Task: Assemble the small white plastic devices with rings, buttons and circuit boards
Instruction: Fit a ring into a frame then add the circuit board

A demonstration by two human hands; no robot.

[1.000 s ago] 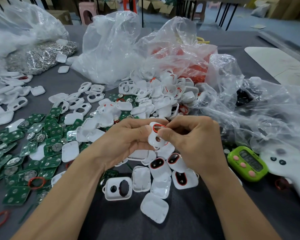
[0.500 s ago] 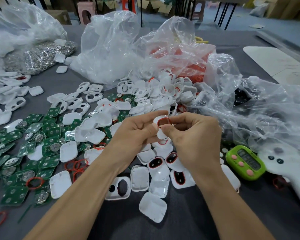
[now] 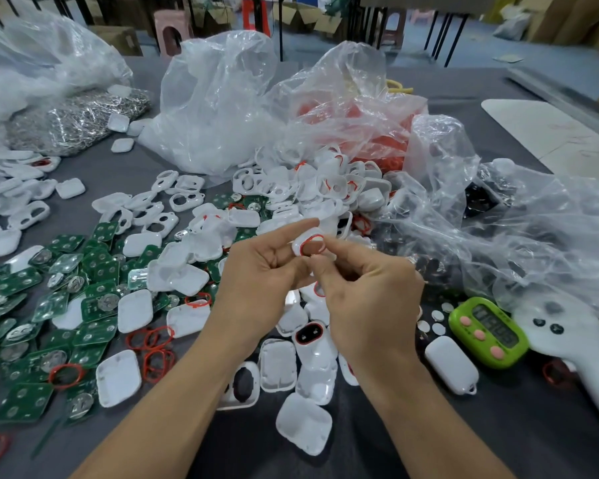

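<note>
Lifted slightly since a second ago, the white shell sits in the grip of the left hand, while the right hand pinches its edge at the red ring; fingers hide its lower half. Loose shells lie below on the desk, circuit boards left, green timer right, bare desk nearest.

Grey table, white shells, green circuit boards, red rings, plastic bags, green timer.
</note>
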